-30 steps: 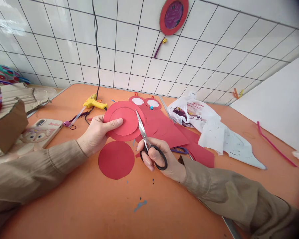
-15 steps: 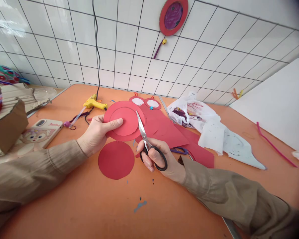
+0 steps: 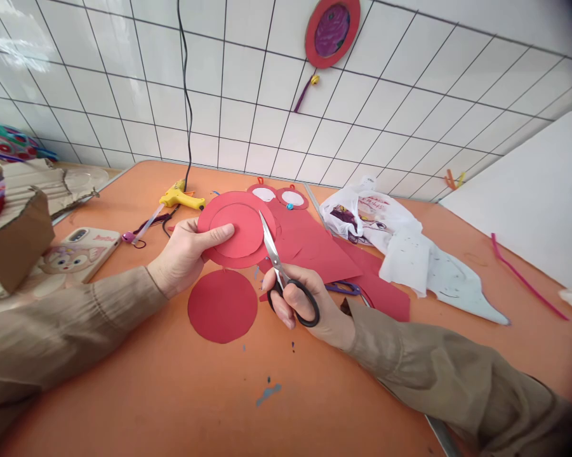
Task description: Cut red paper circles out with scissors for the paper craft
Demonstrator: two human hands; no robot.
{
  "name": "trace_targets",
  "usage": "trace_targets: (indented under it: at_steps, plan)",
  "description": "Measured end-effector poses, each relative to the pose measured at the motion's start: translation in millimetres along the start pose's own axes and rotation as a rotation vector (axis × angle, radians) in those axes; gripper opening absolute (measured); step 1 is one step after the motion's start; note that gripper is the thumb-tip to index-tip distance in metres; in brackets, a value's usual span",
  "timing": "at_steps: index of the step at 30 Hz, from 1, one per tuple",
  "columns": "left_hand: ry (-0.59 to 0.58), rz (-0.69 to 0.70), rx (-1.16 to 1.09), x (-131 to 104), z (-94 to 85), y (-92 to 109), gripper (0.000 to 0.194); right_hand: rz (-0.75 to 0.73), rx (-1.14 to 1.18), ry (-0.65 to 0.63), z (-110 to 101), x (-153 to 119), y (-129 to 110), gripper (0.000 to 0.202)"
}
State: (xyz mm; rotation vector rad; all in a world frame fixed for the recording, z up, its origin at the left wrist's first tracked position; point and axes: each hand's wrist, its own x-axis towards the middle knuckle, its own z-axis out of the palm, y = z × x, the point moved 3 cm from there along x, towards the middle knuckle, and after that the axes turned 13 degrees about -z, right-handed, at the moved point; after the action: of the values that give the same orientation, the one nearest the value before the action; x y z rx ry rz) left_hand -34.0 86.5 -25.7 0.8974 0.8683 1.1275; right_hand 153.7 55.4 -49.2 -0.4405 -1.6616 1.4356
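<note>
My left hand (image 3: 183, 254) pinches a red paper disc (image 3: 238, 202) by its left edge, thumb on top. A smaller circle shows within the disc; whether it is a separate piece I cannot tell. Black-handled scissors (image 3: 272, 249) are in my right hand (image 3: 314, 304), blades together and pointing up across the disc's right side. Below the held disc, a darker red circle (image 3: 222, 307) lies flat on the orange table (image 3: 171, 393). Red paper sheets (image 3: 314, 244) lie behind the scissors.
At the back left is a yellow glue gun (image 3: 181, 195) with a black cable. A phone (image 3: 80, 254) and a cardboard box (image 3: 16, 247) stand left. Two small red rings (image 3: 292, 198), purple-handled scissors (image 3: 343, 288) and a white plastic bag (image 3: 385, 216) lie beyond my hands.
The red disc has shifted very slightly up and left in my left hand. The scissors have barely moved.
</note>
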Motion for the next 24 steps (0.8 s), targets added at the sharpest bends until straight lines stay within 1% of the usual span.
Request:
trace_targets:
  at_steps: [6,14,19,24]
  plan:
    - [-0.017,-0.034,-0.025,0.5,0.2,-2.2,0.016,0.012,0.029,-0.003,0.7,1.0,0.9,0.046]
    - [0.015,-0.028,-0.055,-3.1,10.1,2.7,0.017,0.003,0.102,-0.011,1.2,0.6,-0.1,0.048]
    - [0.014,-0.055,-0.067,-6.8,14.7,0.3,0.016,-0.044,0.115,-0.028,0.9,-0.4,0.9,0.047]
    - [0.051,-0.07,-0.084,-9.3,15.7,-2.9,0.016,-0.028,0.101,-0.024,0.4,0.3,1.1,0.047]
